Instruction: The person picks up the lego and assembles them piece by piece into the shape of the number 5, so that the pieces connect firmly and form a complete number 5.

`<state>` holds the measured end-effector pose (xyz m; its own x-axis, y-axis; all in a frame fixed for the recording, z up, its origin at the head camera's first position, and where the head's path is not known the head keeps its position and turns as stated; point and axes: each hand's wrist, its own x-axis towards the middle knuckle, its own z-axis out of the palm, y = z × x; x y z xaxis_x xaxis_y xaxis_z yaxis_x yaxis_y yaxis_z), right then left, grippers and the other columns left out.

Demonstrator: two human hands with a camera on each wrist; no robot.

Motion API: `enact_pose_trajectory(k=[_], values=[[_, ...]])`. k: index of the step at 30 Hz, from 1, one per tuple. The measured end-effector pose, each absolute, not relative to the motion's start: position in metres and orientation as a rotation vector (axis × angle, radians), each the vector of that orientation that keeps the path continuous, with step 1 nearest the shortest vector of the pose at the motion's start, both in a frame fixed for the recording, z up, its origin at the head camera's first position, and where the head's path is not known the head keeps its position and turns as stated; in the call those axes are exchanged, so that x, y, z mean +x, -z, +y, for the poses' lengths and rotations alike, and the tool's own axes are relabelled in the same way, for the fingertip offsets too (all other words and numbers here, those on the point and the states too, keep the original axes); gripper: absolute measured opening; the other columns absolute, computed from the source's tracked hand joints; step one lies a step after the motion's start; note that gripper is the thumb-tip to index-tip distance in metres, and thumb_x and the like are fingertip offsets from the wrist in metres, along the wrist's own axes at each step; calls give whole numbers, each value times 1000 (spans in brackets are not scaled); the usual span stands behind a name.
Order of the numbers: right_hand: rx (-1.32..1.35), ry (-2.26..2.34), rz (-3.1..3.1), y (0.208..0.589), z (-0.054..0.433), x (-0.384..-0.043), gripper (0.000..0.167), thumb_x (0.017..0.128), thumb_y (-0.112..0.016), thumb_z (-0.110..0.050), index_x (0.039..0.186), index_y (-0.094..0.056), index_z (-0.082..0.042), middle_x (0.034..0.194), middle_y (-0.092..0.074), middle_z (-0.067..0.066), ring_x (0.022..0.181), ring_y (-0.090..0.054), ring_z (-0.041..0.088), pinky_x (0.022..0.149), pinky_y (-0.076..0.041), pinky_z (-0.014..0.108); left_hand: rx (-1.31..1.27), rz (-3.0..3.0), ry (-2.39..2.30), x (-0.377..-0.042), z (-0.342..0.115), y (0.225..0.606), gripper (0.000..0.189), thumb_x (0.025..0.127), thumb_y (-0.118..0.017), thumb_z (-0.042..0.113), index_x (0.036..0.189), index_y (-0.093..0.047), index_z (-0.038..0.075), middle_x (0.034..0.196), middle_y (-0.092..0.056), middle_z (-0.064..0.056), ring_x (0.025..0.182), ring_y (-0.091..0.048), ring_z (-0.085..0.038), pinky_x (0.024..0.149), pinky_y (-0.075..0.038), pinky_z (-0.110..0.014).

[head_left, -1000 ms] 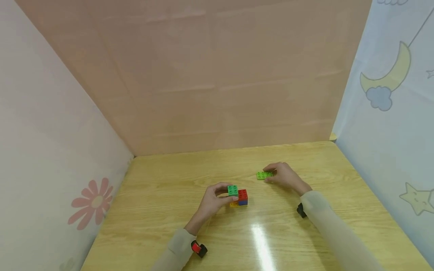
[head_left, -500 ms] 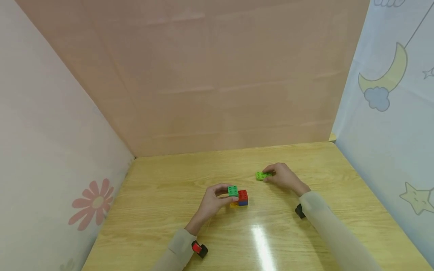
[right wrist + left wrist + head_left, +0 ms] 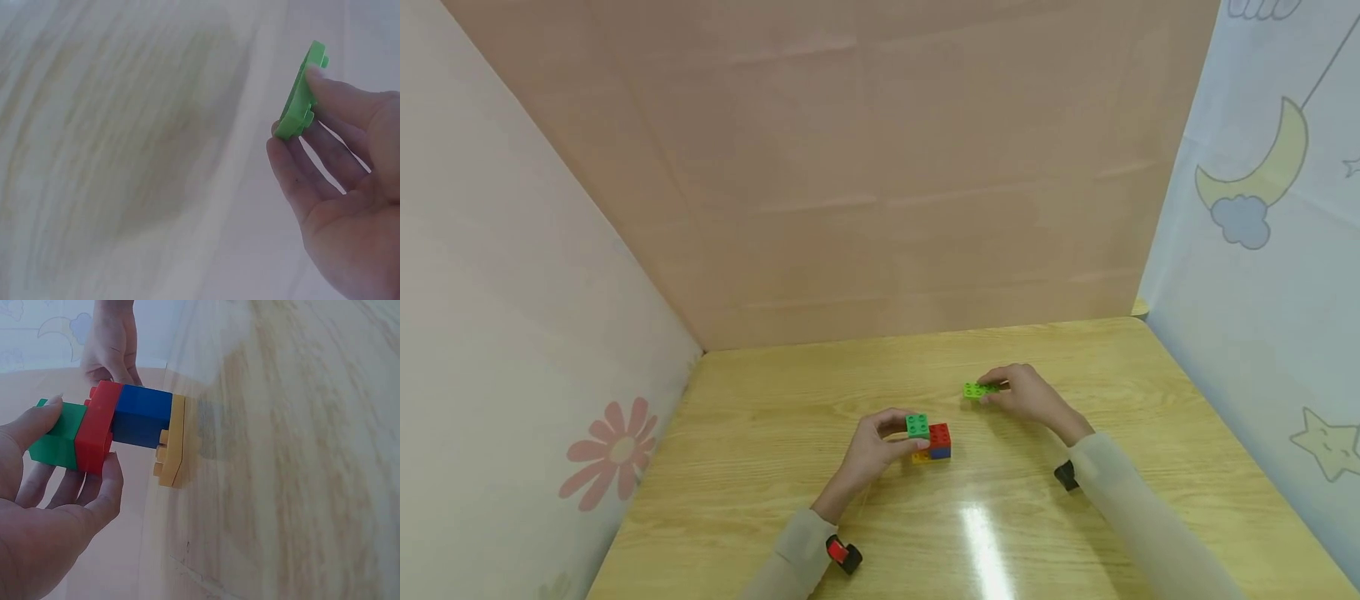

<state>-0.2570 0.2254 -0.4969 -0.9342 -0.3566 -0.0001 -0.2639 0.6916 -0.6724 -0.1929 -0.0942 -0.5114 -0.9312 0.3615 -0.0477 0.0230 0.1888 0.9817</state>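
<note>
My left hand [image 3: 871, 447] grips a green brick [image 3: 55, 439] at the top of a small stack, with fingers also against the red brick [image 3: 99, 425]. Below the red brick are a blue brick [image 3: 142, 412] and a flat yellow brick [image 3: 176, 444], which stands on the table. In the head view the red brick reaches out to the right of the green one. Farther back and to the right, my right hand [image 3: 1028, 395] pinches a flat light green brick [image 3: 300, 94] between thumb and fingers. The right wrist view shows it raised off the tabletop, tilted.
The wooden table [image 3: 760, 400] meets a tan backdrop [image 3: 880, 208] at its far edge. Pale printed panels stand left [image 3: 512, 292] and right [image 3: 1247, 333]. A bright light reflection lies on the tabletop near the front.
My right hand has drawn slightly left with the light green brick, and its fingers now cover more of it. The left hand keeps its grip on the stack with almost no movement.
</note>
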Motion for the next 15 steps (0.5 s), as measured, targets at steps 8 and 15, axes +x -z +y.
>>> enact_pose_trajectory(k=[8,15], values=[[-651,1121,2781,480,213,-241,29,98,-74,-14,125,-74,-4,125,-76,17,114,-71,36,101,-58,56,347,2204,-1802,-193,-93,513,38,87,-88,33,122,-76,25,124,-74,1,122,-68,-22,100,-60,-39],[-733,1169,2761,460,197,-229,28,98,-75,-15,125,-75,-8,126,-76,11,112,-73,31,103,-57,56,358,2209,-1816,-195,-92,512,37,88,-87,30,122,-77,21,126,-73,-1,119,-67,-20,110,-55,-48]])
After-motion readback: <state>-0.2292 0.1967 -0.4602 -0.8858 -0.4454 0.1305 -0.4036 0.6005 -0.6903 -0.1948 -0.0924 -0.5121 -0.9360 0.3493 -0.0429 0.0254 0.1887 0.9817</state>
